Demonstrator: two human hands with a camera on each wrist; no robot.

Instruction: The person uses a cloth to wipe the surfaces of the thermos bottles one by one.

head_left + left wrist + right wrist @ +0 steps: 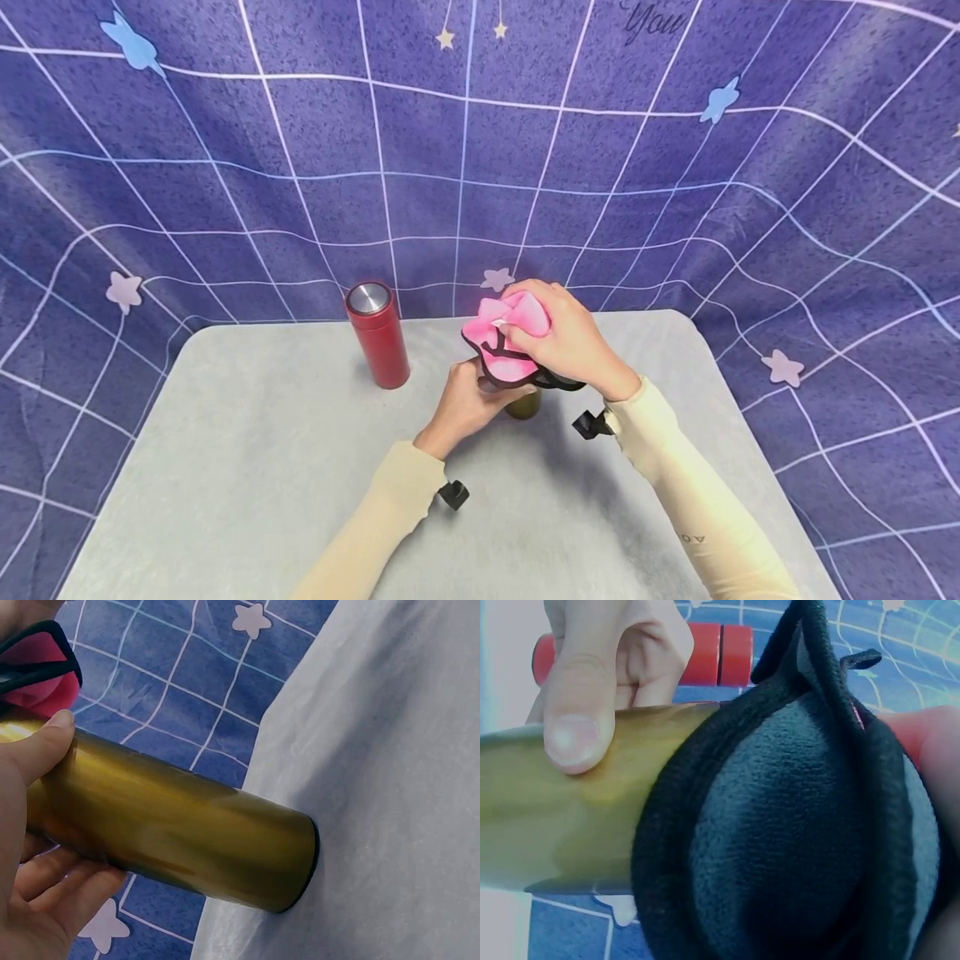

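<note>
Evidently both hands work together: from the head view, a pink cloth piece (510,367) sits between them, with the left hand (467,400) at its seven o'clock and the right hand (566,333) at its three o'clock. The right hand pinches the cloth, thumb pressed on top. At its six o'clock only a stub of the gold cylinder (180,817) peeks out; the left wrist view shows far more, its long body gripped between thumb and fingers of the left hand, and a black rim round its base. Whether that base touches the counter (300,483) I cannot tell. Only the right wrist view reveals the cloth's dark lining (787,802) and thick black edging, overlapping the cylinder's upper end. Upright at the hands' nine o'clock stands a red flask (382,350), its silver lid (369,297) plain from the head.
</note>
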